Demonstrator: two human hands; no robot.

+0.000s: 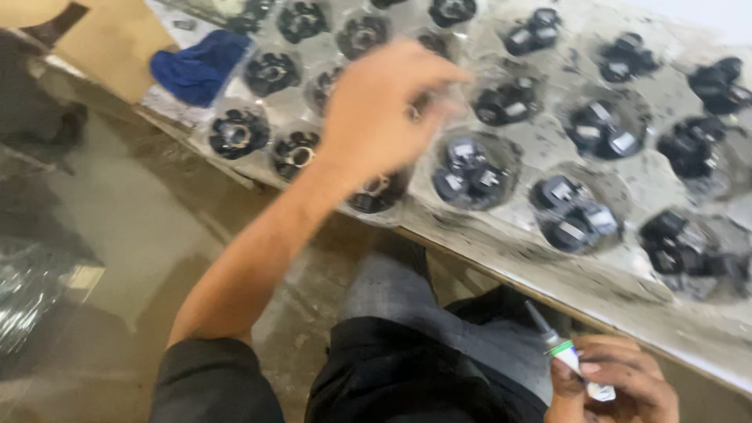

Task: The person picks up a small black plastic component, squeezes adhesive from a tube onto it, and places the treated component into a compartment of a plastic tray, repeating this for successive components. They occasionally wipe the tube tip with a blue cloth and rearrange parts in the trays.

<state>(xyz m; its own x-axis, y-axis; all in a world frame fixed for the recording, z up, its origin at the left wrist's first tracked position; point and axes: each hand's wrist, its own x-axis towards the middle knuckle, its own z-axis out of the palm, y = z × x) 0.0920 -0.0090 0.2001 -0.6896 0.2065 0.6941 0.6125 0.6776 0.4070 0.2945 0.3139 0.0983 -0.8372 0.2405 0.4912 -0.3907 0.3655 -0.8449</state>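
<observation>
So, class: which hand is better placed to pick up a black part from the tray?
Left. The left hand is already over the tray, while the right hand sits low, holding a small tube.

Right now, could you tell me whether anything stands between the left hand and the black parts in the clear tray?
Nothing visible does. The left hand is already over the clear tray, fingertips at the black parts. Its grip is blurred. The right hand holds a small tube below the table edge.

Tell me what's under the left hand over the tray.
The left hand covers a pocket of the clear plastic tray. Black parts fill neighbouring pockets; what lies beneath the hand is hidden.
</observation>
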